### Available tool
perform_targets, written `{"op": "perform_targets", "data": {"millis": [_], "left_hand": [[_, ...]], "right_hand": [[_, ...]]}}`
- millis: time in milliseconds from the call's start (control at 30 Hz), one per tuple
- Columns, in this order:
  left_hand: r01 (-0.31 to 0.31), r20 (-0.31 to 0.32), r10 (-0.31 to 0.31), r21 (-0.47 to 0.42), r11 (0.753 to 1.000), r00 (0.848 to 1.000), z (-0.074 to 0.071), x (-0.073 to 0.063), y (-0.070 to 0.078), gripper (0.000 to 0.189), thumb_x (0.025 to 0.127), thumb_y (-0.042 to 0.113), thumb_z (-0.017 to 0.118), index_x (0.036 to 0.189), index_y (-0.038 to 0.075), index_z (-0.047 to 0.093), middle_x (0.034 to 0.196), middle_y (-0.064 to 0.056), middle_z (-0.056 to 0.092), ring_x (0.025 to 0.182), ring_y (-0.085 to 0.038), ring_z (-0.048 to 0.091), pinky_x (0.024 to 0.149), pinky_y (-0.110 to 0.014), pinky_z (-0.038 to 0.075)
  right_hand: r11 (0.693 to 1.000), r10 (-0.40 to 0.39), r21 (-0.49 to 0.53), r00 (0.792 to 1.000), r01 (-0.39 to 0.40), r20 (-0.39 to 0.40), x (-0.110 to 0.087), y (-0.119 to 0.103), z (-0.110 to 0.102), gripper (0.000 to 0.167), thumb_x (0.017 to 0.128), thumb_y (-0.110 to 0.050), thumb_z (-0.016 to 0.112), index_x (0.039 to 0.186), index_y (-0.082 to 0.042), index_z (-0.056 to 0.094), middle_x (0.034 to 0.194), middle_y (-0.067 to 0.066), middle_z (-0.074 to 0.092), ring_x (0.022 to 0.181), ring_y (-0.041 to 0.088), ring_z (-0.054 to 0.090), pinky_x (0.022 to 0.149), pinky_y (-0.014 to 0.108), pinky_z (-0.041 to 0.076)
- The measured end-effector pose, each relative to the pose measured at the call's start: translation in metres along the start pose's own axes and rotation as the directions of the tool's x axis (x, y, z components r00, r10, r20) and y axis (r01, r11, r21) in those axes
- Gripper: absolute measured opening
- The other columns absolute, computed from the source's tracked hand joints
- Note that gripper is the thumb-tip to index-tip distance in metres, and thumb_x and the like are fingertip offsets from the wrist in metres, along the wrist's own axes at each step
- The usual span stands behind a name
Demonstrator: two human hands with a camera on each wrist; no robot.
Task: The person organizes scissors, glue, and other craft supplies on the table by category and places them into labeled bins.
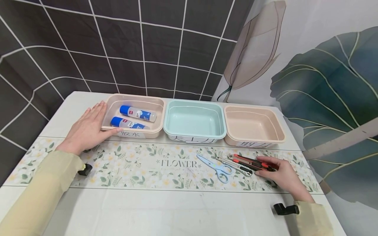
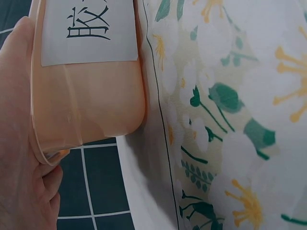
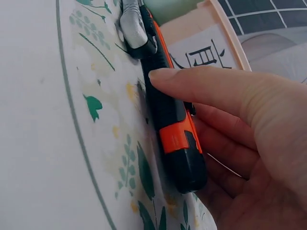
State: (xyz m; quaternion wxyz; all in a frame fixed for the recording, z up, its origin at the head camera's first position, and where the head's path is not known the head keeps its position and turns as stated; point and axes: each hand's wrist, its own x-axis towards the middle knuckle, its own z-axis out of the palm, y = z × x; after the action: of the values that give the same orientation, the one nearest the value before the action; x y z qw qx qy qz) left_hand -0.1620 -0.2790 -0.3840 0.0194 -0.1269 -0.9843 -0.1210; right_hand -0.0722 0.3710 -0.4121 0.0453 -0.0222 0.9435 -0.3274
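Observation:
My left hand (image 1: pixel 88 127) rests on the near left corner of a beige-pink bin (image 1: pixel 159 126), its thumb along the front rim and the other fingers straight along the side. Inside that bin lie two glue bottles with blue caps, one farther back (image 1: pixel 137 113) and one nearer (image 1: pixel 128 123). On the table's right, my right hand (image 1: pixel 282 175) pinches a red-and-black utility knife (image 3: pixel 165 105) between thumb and fingers. Silver utility knives (image 1: pixel 236 166) and another red-and-black one lie against it, partly overlapping. Left of them is a pair of light blue scissors (image 1: pixel 217 167).
A light blue bin (image 1: pixel 195 131) stands in the middle of the row, and another beige-pink bin (image 1: pixel 255 136) at its right end. Paper labels with characters are on the bins' fronts. A flowered strip (image 1: pixel 133 167) crosses the white table (image 1: pixel 177 213); a dark gridded cloth (image 1: pixel 118 42) hangs behind.

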Motion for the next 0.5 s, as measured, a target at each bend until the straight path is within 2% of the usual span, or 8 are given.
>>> {"op": "perform_targets", "data": {"millis": [267,500], "left_hand": [[-0.007,0.001,0.007,-0.001,1.000,1.000,0.0007,0.0006,-0.0016,0.108,0.096,0.068,0.050,0.160,-0.005,0.002,0.166,-0.026,0.004,0.153,-0.041,0.006,0.123,-0.042,-0.008],[-0.022,-0.016,0.022,-0.008,1.000,1.000,0.0003,0.0015,-0.0022,0.108,0.096,0.067,0.052,0.159,-0.006,0.005,0.166,-0.027,0.006,0.153,-0.041,0.006,0.123,-0.042,-0.006]], "right_hand": [[0.999,-0.002,-0.035,1.000,0.001,-0.014,0.0009,-0.0001,0.0013,0.059,0.078,-0.035,0.091,0.129,-0.010,0.072,0.131,0.020,0.064,0.112,0.031,0.059,0.084,0.026,0.046],[0.998,-0.040,-0.049,0.999,0.039,-0.036,0.0004,0.0001,0.0033,0.052,0.079,-0.029,0.091,0.124,-0.011,0.074,0.126,0.017,0.067,0.106,0.028,0.060,0.080,0.022,0.047]]}}
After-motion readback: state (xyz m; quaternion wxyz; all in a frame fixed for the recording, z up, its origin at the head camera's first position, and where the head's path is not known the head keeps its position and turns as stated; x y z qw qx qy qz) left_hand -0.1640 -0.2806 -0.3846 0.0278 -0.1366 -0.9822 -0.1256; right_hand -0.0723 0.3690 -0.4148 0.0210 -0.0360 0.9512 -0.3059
